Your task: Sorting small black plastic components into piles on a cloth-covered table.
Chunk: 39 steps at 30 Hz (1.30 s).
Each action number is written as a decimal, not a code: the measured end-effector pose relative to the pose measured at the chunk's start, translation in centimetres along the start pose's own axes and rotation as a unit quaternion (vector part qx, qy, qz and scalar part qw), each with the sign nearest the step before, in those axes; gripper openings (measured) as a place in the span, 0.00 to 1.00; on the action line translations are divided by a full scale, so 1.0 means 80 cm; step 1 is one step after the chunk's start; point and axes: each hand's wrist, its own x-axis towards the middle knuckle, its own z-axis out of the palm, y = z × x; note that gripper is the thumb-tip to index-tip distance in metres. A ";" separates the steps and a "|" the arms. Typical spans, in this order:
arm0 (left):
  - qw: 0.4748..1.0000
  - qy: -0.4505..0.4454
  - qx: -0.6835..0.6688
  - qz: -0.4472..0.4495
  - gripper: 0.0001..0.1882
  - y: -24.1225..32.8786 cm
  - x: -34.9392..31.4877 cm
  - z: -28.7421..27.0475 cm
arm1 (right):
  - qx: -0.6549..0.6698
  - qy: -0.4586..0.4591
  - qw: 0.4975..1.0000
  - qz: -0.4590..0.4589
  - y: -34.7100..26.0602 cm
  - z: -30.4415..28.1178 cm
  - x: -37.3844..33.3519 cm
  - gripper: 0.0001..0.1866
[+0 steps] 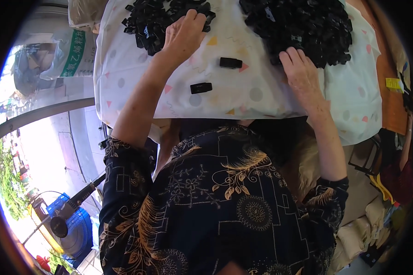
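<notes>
My left hand [182, 37] rests at the right side of a pile of small black plastic pieces [144, 25], its fingers curled down and closed. Whatever lies under those fingertips is hidden. At the near edge of a larger pile of similar black pieces [307, 30], my right hand [303, 75] has its fingers bent and drawn together against the pieces; I cannot make out what they hold. Between the hands, two separate black pieces lie on the cloth: an upper block [231, 63] and a lower block [201, 87], apart from each other and from both piles.
A white cloth with coloured shapes [137, 91] covers the table. To the left are a white and green sack [75, 55] and a blue fan [71, 224]. A brown wooden surface [392, 107] borders the cloth on the right, with tan bags [360, 236] lower down.
</notes>
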 end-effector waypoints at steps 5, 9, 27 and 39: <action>0.999 0.006 0.004 0.031 0.12 0.016 -0.014 0.008 | 0.089 -0.004 0.996 0.010 -0.011 0.011 0.001 0.19; 0.998 -0.035 -0.039 0.023 0.13 0.031 -0.020 0.010 | 0.078 0.019 0.996 -0.042 -0.017 0.009 0.007 0.20; 0.971 -0.055 -0.219 -0.076 0.16 0.056 -0.038 0.012 | 0.508 0.064 0.841 0.172 -0.065 0.030 0.069 0.11; 0.953 -0.035 -0.290 -0.078 0.16 0.059 -0.045 0.018 | 0.268 0.073 0.957 -0.081 -0.063 0.030 0.091 0.18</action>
